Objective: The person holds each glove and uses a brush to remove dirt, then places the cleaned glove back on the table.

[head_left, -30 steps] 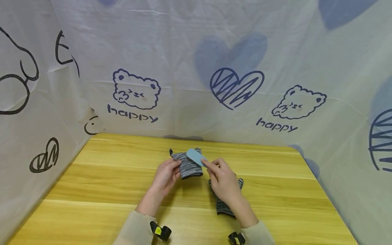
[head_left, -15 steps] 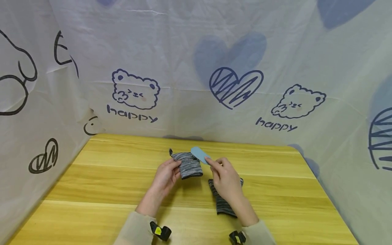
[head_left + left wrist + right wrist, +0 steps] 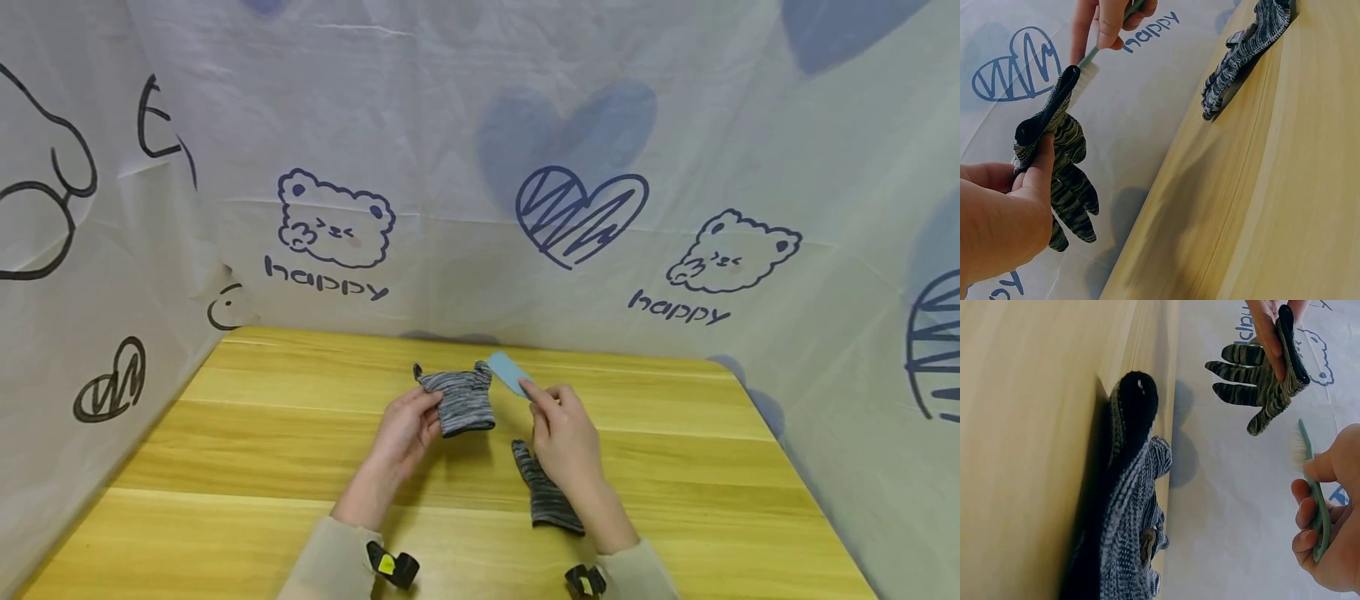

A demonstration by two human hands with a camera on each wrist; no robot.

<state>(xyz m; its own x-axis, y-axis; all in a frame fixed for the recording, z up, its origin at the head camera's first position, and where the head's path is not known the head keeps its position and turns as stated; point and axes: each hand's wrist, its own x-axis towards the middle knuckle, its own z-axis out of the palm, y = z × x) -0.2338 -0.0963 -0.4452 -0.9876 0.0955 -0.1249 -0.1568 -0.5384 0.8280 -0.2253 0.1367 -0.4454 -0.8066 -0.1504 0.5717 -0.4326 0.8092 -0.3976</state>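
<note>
My left hand (image 3: 405, 429) pinches a grey-and-black knitted glove (image 3: 465, 404) by its side, raised over the table. In the left wrist view the cuff's dark opening shows, and the glove fingers (image 3: 1072, 203) hang down. My right hand (image 3: 566, 437) grips a brush with a light blue-green back (image 3: 508, 372), index finger along it. White bristles (image 3: 1298, 453) appear in the right wrist view, pointing toward the held glove with a small gap between. Below my right hand a second matching glove (image 3: 551, 507) lies on the table, partly hidden by that hand and wrist.
The yellow wood-grain table (image 3: 262, 450) extends around both hands. Behind it and along both sides hangs a white sheet (image 3: 450, 250) printed with hearts, bears and lettering. Each wrist bears a black strap-on device (image 3: 393, 565).
The brush has moved right, off the held glove, and my right hand has shifted slightly right with it. More of both gloves shows. My left hand has stayed nearly still.
</note>
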